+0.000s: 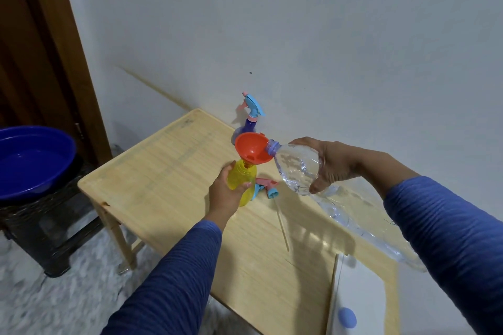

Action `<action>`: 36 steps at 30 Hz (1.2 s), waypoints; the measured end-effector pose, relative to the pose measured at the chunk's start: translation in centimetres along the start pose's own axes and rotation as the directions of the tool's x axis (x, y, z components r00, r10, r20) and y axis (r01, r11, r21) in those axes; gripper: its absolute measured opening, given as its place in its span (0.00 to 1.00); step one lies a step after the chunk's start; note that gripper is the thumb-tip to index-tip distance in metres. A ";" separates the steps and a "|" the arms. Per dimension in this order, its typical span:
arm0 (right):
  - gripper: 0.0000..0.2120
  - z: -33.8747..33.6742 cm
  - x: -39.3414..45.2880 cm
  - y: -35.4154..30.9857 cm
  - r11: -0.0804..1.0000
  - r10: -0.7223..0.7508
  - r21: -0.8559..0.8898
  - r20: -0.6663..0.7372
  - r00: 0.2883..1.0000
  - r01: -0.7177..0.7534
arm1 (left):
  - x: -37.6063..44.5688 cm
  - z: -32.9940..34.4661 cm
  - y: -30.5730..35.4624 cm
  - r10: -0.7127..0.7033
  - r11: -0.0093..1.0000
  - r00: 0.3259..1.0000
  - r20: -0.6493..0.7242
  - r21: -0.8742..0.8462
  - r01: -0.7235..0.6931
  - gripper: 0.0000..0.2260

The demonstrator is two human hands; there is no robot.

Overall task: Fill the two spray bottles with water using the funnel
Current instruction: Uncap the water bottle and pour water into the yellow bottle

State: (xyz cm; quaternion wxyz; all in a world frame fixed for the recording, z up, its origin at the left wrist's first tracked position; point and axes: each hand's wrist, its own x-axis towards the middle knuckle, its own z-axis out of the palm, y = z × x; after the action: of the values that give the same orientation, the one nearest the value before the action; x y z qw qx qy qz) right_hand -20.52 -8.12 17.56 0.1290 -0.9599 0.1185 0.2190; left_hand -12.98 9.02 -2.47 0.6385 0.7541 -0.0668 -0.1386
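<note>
A yellow spray bottle (pixel 241 179) stands without its head on the wooden table (pixel 168 187), and my left hand (pixel 226 193) grips its body. An orange funnel (pixel 251 149) sits in its neck. My right hand (pixel 330 164) holds a large clear plastic water bottle (pixel 299 168), tilted with its mouth over the funnel's rim. The yellow bottle's pink and blue spray head (pixel 268 187) lies on the table just behind it, its dip tube (pixel 283 227) stretching toward me. A purple spray bottle (pixel 250 122) with its head on stands by the wall, partly hidden by the funnel.
A blue basin (pixel 30 160) holding water rests on a dark stool (pixel 54 226) left of the table. A white object with a blue knob (pixel 353 304) lies at the table's near right corner. The wall runs along the table's far side.
</note>
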 end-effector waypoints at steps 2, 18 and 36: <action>0.47 -0.2 0.0 -0.1 1.000 0.006 -0.015 0.017 1.000 -0.006 | 0.1 0.0 -0.1 0.003 1.000 1.000 0.000 0.001 -0.003 0.28; 0.45 -1.1 -0.2 0.1 0.999 0.012 -0.052 0.056 0.998 -0.009 | 0.2 0.2 -0.3 0.001 1.000 1.000 -0.003 0.003 -0.001 0.28; 0.50 0.2 -1.1 1.3 0.995 -0.050 0.081 -0.115 0.992 0.059 | 0.0 0.0 0.0 -0.010 1.000 1.000 -0.006 0.017 0.010 0.27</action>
State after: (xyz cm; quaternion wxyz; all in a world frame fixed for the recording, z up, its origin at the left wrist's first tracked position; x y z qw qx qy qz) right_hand -21.91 -9.13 17.59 0.1685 -0.9673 0.1084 0.1556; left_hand -13.03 9.03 -2.47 0.6315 0.7603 -0.0625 -0.1389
